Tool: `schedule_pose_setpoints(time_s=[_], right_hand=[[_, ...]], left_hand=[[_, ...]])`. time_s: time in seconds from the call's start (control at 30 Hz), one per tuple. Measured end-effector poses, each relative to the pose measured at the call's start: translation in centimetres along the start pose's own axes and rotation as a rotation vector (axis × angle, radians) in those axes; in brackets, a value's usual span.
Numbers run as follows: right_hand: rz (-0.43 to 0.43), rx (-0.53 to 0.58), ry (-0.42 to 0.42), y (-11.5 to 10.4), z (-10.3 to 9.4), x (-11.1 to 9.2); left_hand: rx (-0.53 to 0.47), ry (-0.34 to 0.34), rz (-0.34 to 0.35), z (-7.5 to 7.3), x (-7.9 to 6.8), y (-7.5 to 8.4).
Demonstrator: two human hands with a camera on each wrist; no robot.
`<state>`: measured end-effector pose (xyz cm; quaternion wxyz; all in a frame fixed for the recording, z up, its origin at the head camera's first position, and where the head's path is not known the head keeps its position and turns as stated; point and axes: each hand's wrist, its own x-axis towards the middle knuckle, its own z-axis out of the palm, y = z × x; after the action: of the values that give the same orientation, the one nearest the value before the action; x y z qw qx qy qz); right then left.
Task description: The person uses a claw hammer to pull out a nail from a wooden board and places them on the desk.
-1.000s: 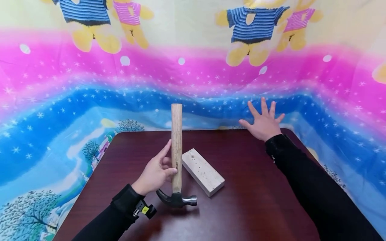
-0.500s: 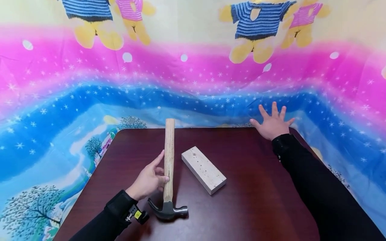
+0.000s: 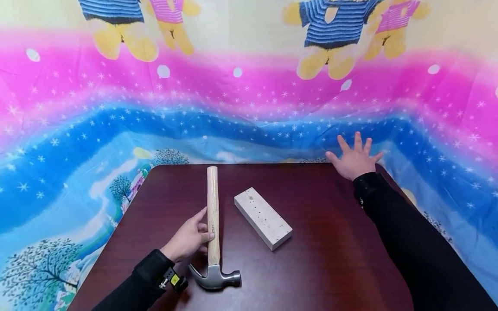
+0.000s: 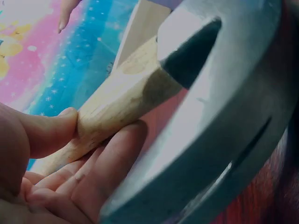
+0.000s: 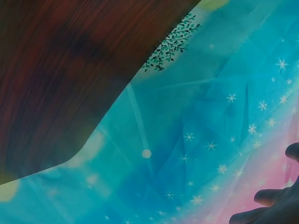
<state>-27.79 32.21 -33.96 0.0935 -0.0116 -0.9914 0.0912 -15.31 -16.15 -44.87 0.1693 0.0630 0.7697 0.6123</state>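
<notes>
A claw hammer [image 3: 212, 216] with a pale wooden handle points its handle toward the back of the table, its dark metal head nearest me. My left hand [image 3: 188, 237] pinches the handle between thumb and fingers from the left side. In the left wrist view the thumb [image 4: 51, 133] presses the wood, with the hammer's claw [image 4: 201, 121] large in front. To the right of the hammer lies a pale wooden block [image 3: 263, 219], set at a slant and dotted with small dark holes. My right hand [image 3: 355, 160] is held out over the far right corner, fingers spread, holding nothing.
The dark red-brown table [image 3: 323, 268] has rounded far corners. A printed cloth [image 3: 256, 99] with bears and snowflakes hangs behind it and along both sides. The table's edge [image 5: 105, 114] crosses the right wrist view.
My left hand has lowered the hammer toward the table and moved it left, away from the block. My right hand has shifted slightly right in view, fingers still spread.
</notes>
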Motion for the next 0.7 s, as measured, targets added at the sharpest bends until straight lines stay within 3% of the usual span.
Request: schedule_pose_setpoints(time_s=[0.23, 0.5, 0.7], right_hand=[[0.017, 0.000, 0.000, 0.1, 0.4, 0.0], [0.050, 0.023, -0.032, 0.3, 1.2, -0.2], [0.066, 0.025, -0.045, 1.2, 1.8, -0.2]], left_hand=[[0.062, 0.003, -0.011, 0.0, 0.7, -0.3], [0.182, -0.041, -0.023, 0.2, 1.1, -1.0], [0.314, -0.052, -0.025, 0.3, 1.4, -0.4]])
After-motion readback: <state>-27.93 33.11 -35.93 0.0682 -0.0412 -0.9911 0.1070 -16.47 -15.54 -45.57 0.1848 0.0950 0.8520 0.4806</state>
